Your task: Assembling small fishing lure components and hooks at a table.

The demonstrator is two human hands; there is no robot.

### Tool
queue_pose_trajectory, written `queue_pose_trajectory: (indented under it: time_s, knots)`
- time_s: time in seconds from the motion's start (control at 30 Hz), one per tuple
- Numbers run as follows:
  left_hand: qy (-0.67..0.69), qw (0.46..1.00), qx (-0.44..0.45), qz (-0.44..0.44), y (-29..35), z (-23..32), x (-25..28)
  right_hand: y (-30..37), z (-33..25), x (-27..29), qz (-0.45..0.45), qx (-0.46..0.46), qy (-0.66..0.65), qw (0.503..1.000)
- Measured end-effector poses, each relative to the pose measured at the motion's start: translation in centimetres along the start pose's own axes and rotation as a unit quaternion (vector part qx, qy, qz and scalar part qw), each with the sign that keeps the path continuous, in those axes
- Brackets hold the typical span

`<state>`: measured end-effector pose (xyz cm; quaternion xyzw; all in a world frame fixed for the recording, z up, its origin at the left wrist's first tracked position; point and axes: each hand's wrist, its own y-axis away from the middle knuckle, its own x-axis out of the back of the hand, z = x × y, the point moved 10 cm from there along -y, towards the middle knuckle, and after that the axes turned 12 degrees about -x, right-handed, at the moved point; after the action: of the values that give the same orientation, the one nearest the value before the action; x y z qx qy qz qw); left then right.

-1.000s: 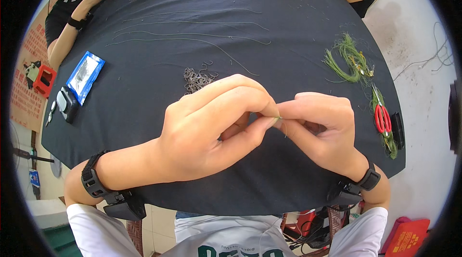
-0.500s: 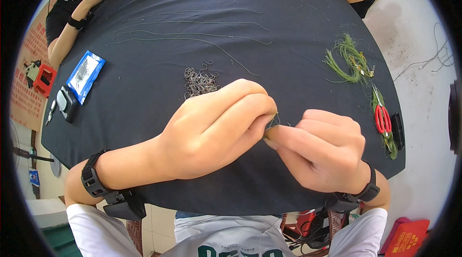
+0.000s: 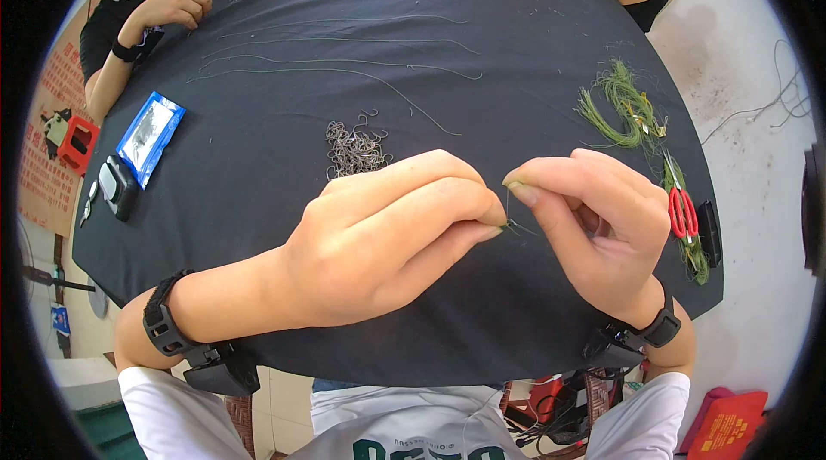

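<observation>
My left hand (image 3: 383,240) is closed, thumb and fingertips pinching a thin green fishing line (image 3: 523,228) near the middle of the table. A short end of the line sticks out beyond those fingertips; whether a hook is in the pinch I cannot make out. My right hand (image 3: 607,223) is closed too, its thumb and index finger pinched on a fine strand that runs down to the left fingertips. Just beyond my left hand lies a pile of small dark metal fish hooks (image 3: 357,148), partly covered by that hand.
Several cut lines (image 3: 344,61) lie across the far side of the black tablecloth (image 3: 284,116). At right are a green line bundle (image 3: 621,111) and red-handled scissors (image 3: 682,212). A blue packet (image 3: 151,140) and a black case (image 3: 118,187) sit left. Two people work at the far corners.
My right hand has moved up and to the right, away from the left fingertips, with the strand stretched between them. My left hand has shifted slightly right.
</observation>
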<state>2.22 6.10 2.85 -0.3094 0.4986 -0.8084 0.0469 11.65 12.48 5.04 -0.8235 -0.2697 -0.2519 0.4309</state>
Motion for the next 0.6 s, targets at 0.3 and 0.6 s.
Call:
queue_pose_trajectory:
  time_s: [0.3, 0.6]
  knots:
    - [0.005, 1.0, 0.026, -0.002, 0.0, -0.2, 0.0, 0.0, 0.9, -0.2, -0.01, -0.037, -0.017, 0.999]
    - [-0.021, 0.999, 0.022, 0.023, 0.0, 0.0, 0.8, 0.4, 3.5, -2.4, -0.095, -0.155, -0.135, 0.974]
